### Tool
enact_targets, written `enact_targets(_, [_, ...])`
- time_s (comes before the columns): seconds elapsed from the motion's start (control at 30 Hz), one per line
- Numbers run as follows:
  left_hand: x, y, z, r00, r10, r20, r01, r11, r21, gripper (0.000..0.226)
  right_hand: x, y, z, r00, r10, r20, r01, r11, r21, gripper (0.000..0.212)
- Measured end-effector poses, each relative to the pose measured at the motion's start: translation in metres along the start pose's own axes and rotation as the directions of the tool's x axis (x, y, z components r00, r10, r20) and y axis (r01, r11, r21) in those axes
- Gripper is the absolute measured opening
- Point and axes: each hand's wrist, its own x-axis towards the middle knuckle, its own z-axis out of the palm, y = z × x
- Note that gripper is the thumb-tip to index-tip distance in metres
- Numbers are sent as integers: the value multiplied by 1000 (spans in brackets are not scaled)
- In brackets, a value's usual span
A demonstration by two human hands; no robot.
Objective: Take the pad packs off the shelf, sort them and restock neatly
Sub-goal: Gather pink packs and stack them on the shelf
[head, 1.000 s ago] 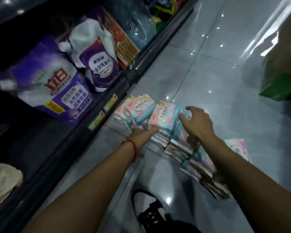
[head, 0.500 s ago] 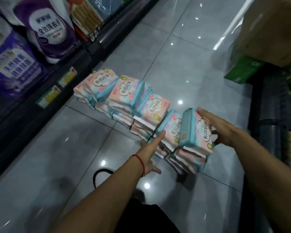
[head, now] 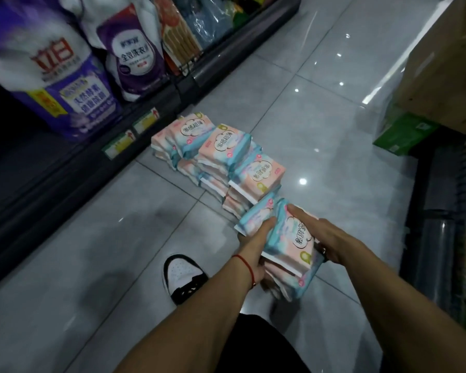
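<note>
Several pink and light-blue pad packs [head: 221, 157] lie in a row of low stacks on the grey tiled floor, running from the shelf base toward me. At the near end, my left hand [head: 256, 246] and my right hand [head: 326, 238] clasp the nearest stack of packs [head: 291, 238] from either side. The top pack of that stack is tilted, its label facing up. My left wrist wears a red string. The dark shelf [head: 73, 168] stands on the left.
Large purple and white detergent bags [head: 67, 84] fill the left shelf above yellow-green price tags [head: 131, 134]. A cardboard box [head: 447, 65] sits on green boxes [head: 404, 133] at the right, beside a dark rack. My black-and-white shoe [head: 183, 275] is below the hands.
My left hand has moved from pointing at the row to gripping the near stack's left side. My right hand has settled on top of the tilted pack. The camera has shifted closer.
</note>
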Motion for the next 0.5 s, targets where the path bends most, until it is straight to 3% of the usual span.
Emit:
enact_targets(0.2, [-68,7,-40,996,87,37,-84,993,-80,98,-50,-28,46,992,-82,93,89,993,-80,45])
enact_targets(0.3, [-96,14,-73,992,123,-25,-125,988,-93,87,-65,-42,85,986,-98,137,116,985,-130,51])
enact_targets(0.37, [-109,21,-105,985,156,-71,-163,981,-103,97,-71,-58,120,972,-131,196,166,970,-178,45])
enact_targets(0.5, [-147,31,-176,960,204,-194,-243,948,-205,81,-68,-87,212,941,-80,329,207,905,-372,83])
